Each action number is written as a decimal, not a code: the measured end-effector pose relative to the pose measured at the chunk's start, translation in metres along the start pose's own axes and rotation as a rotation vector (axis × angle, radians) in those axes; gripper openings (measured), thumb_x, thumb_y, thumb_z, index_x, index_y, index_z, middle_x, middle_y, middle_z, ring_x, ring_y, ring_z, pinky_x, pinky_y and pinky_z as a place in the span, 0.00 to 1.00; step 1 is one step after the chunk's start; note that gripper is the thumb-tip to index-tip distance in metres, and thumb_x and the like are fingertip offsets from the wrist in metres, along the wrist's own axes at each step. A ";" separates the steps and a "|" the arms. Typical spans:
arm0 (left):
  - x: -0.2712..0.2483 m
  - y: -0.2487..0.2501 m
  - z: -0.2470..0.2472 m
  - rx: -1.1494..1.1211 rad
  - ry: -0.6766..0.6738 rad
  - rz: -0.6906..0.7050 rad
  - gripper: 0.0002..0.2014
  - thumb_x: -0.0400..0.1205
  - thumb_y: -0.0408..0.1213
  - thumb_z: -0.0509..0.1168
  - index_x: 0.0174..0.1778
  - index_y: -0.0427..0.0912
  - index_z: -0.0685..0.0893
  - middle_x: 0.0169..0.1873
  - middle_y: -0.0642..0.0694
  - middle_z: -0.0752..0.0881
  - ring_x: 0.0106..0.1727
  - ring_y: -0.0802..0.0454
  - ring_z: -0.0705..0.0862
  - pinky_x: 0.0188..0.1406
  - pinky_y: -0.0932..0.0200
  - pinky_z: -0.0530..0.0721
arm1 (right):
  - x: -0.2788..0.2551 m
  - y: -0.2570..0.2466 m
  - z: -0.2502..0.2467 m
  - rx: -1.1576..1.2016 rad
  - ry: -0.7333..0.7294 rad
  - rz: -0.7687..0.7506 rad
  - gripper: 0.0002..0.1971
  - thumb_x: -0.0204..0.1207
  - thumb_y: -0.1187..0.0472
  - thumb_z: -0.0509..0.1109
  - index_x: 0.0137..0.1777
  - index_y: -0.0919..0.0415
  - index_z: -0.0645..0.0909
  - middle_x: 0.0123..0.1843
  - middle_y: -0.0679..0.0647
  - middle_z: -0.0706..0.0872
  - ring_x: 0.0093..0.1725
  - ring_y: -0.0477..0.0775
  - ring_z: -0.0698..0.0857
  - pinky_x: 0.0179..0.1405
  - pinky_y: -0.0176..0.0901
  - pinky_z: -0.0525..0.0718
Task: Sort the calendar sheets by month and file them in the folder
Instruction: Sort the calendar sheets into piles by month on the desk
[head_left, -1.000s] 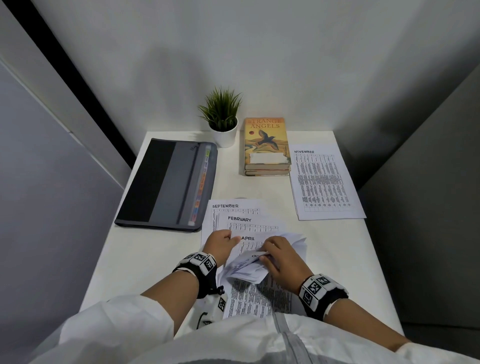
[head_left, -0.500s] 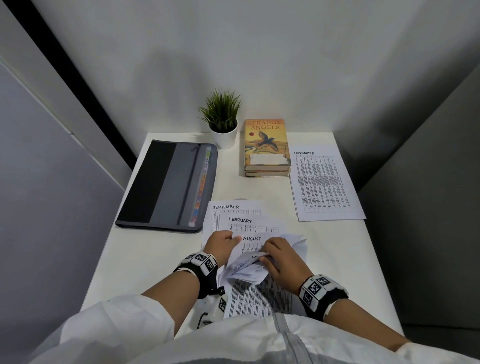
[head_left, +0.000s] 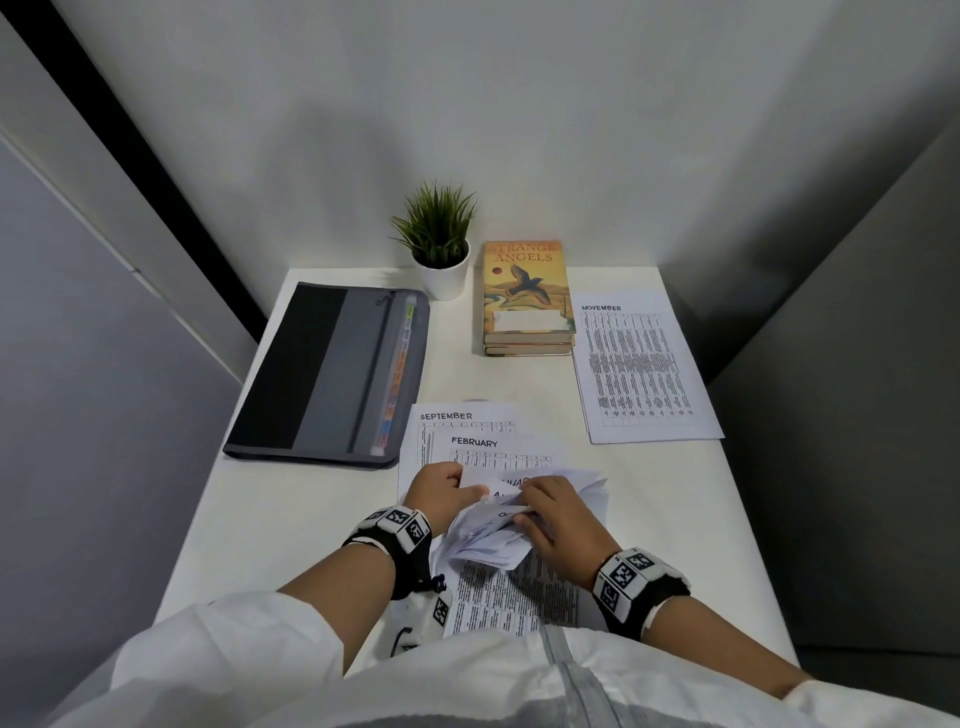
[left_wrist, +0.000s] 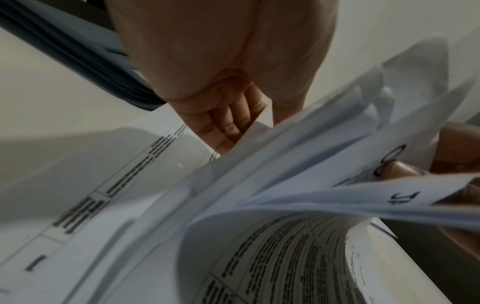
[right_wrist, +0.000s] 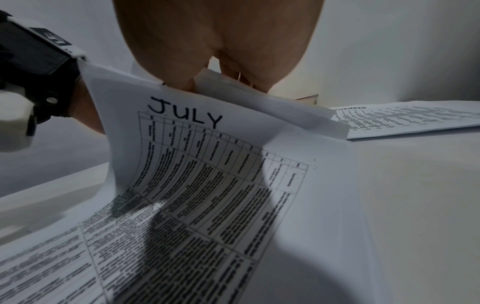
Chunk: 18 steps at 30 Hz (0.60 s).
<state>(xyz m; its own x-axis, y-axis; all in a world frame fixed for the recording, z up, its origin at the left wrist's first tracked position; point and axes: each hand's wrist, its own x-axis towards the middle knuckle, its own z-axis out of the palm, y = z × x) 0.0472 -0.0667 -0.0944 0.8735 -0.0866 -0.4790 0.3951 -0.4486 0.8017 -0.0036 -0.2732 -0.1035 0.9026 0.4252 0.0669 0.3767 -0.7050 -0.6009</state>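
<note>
A fanned pile of calendar sheets (head_left: 511, 587) lies at the near middle of the white desk (head_left: 291, 519). SEPTEMBER (head_left: 447, 417) and FEBRUARY (head_left: 475, 443) headings show at its far end. My right hand (head_left: 558, 525) grips the bent-up top corners of several sheets; the nearest one reads JULY (right_wrist: 185, 114). My left hand (head_left: 441, 493) pinches a sheet edge (left_wrist: 259, 131) just left of it, fingers curled under the paper. A NOVEMBER sheet (head_left: 641, 366) lies apart at the right. The grey folder (head_left: 332, 374) with coloured tabs lies closed at the left.
A small potted plant (head_left: 441, 249) stands at the back middle, with a stack of two books (head_left: 527, 299) beside it. Grey partition walls close in both sides. Bare desk shows left of the pile and to the right of my right hand.
The sheets under my hands have been flipped through: the exposed heading went from APRIL to AUGUST to a partly hidden one. Both hands stay in nearly the same place.
</note>
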 end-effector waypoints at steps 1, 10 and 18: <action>0.001 0.000 -0.001 0.023 0.005 0.009 0.15 0.76 0.35 0.74 0.28 0.39 0.76 0.21 0.52 0.77 0.24 0.54 0.71 0.25 0.67 0.72 | 0.000 0.000 0.000 0.002 0.004 -0.005 0.09 0.82 0.55 0.63 0.54 0.58 0.79 0.56 0.52 0.80 0.57 0.54 0.75 0.58 0.43 0.76; 0.002 0.000 -0.005 0.108 0.043 0.033 0.23 0.80 0.34 0.69 0.25 0.44 0.63 0.22 0.48 0.62 0.27 0.51 0.61 0.28 0.57 0.60 | 0.000 -0.003 -0.005 0.043 -0.017 0.005 0.09 0.82 0.56 0.63 0.55 0.59 0.79 0.67 0.54 0.76 0.59 0.55 0.80 0.58 0.48 0.80; 0.002 -0.002 -0.003 0.064 0.041 0.037 0.23 0.78 0.34 0.72 0.24 0.45 0.65 0.17 0.54 0.66 0.21 0.57 0.63 0.24 0.63 0.63 | 0.002 -0.003 -0.003 -0.012 0.002 -0.016 0.08 0.82 0.56 0.64 0.54 0.60 0.80 0.60 0.53 0.82 0.60 0.56 0.76 0.61 0.47 0.76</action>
<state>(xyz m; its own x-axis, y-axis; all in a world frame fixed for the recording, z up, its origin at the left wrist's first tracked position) 0.0486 -0.0636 -0.0959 0.8986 -0.0679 -0.4335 0.3449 -0.5017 0.7933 -0.0023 -0.2715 -0.0992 0.8967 0.4357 0.0783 0.3941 -0.7049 -0.5898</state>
